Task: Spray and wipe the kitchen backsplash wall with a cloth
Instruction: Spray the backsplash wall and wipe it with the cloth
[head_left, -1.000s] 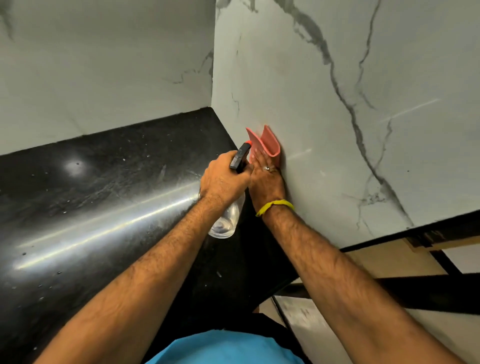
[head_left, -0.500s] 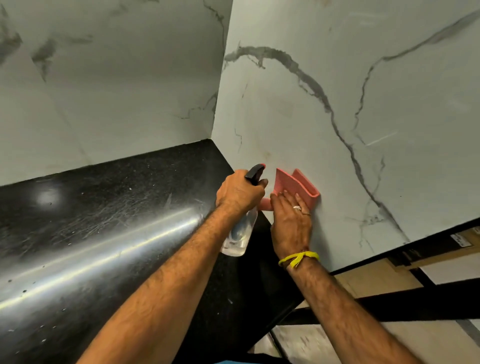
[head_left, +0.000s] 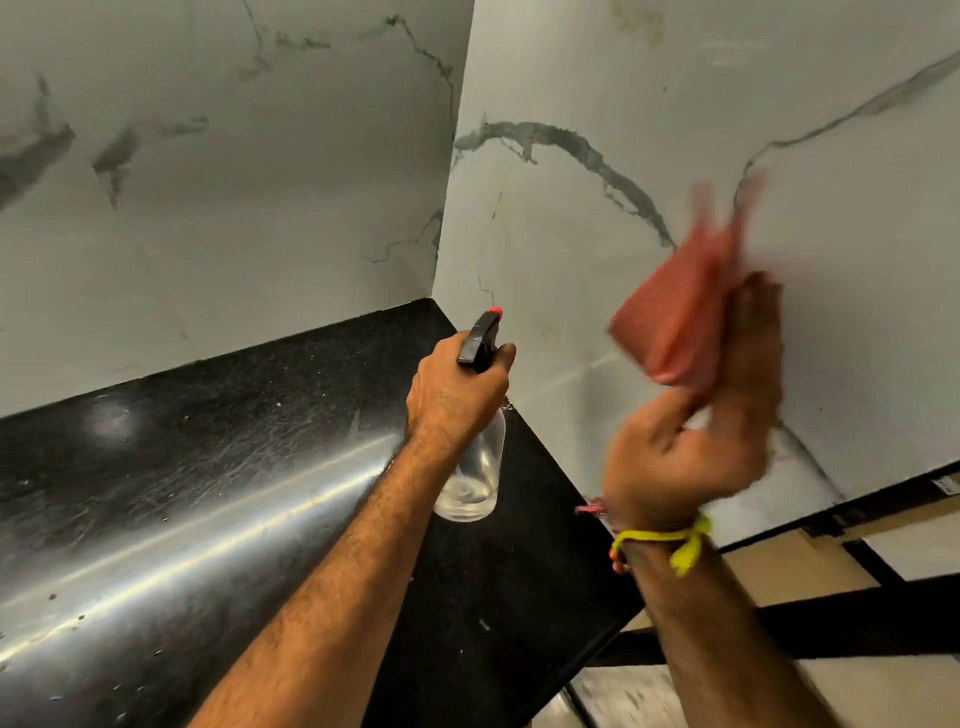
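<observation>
Grip check: left hand (head_left: 457, 395) is wrapped tight around the neck of a clear spray bottle (head_left: 475, 457), index finger by the black trigger head, red-tipped nozzle aimed toward the corner of the marble backsplash wall (head_left: 597, 270). Bottle hangs over the black tabletop (head_left: 182, 467), not resting on it. It looks nearly empty, only a little liquid at the bottom.

Right hand (head_left: 685, 441) pinches a folded pink cloth (head_left: 675, 317) between thumb and fingers. Hand and cloth are motion-blurred, so I cannot tell if the cloth is touching the wall or just off it. It sits in front of the right-hand wall panel, above the tabletop edge, right of the dark vein. Yellow thread band on that wrist.

Progress, my read: mid-task, in the wipe phase on the right panel. A faint streak runs across the panel at about bottle-head height; could be a wipe mark or a tile joint, can't say. No visible droplets or wet sheen on either panel. A brownish smudge shows near the top of the right panel, so the upper area likely still needs a pass. Left panel beyond the corner shows no sign either way. Tabletop has specks and scratches.
</observation>
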